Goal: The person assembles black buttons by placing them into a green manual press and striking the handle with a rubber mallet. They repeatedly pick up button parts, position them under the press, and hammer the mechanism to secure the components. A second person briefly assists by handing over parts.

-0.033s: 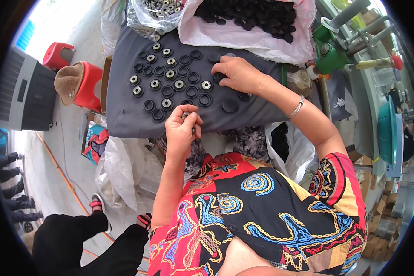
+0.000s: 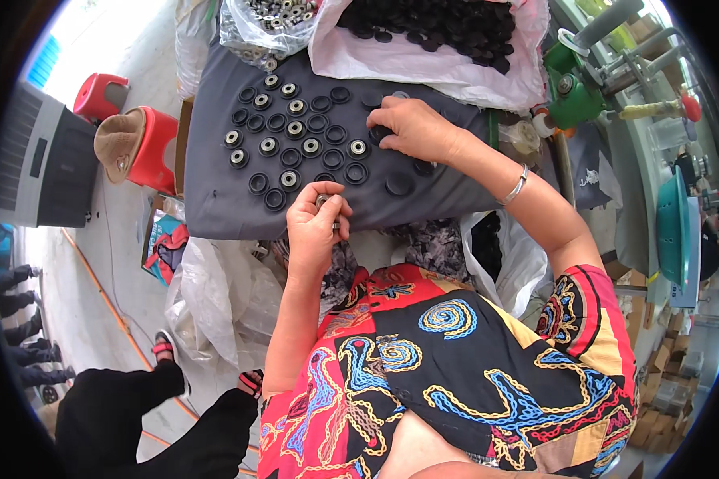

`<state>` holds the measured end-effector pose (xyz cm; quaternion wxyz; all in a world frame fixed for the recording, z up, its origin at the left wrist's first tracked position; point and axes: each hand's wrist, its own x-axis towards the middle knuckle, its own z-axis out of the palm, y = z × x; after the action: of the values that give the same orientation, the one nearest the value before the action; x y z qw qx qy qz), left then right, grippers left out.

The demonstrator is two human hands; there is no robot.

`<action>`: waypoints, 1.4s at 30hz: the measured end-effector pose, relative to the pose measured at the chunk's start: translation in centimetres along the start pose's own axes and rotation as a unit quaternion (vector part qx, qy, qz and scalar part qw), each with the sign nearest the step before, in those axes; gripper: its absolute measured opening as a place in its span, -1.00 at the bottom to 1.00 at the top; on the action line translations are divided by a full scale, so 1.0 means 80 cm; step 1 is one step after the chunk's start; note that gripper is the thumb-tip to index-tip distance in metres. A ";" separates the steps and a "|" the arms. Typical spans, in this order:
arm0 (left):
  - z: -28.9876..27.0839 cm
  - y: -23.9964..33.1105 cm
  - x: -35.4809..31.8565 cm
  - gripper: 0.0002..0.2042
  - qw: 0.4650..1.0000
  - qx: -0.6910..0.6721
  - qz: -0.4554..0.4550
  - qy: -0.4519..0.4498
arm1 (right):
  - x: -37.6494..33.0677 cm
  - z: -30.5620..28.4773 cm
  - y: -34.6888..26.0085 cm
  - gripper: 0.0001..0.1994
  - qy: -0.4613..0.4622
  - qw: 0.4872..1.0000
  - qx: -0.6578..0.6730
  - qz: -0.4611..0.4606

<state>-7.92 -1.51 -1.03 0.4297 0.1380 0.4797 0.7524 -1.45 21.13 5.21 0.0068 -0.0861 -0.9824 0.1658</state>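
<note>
Head view shows a person in a bright patterned shirt [image 2: 455,359] seated at a grey tabletop [image 2: 216,199], the left hand [image 2: 315,223] at its near edge with fingertips pinched on a small metal bearing [image 2: 324,199]. Farther in, the right hand [image 2: 415,128] lies palm down, fingers curled over a black rubber ring [image 2: 379,132], beside rows of rings [image 2: 295,136], some with bearings in them. Beyond sit a clear bag of bearings [image 2: 272,20] and a white bag of black rings [image 2: 431,32].
</note>
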 end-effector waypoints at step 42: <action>0.001 -0.003 -0.001 -0.90 1.000 -0.015 0.005 -0.010 | 0.069 0.036 -0.029 -0.80 0.160 0.983 -0.070 -0.060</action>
<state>-7.70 -1.48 -1.18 0.4330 0.1416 0.4635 0.7600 -7.40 19.03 3.17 0.1677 -0.0524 -0.9812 0.0797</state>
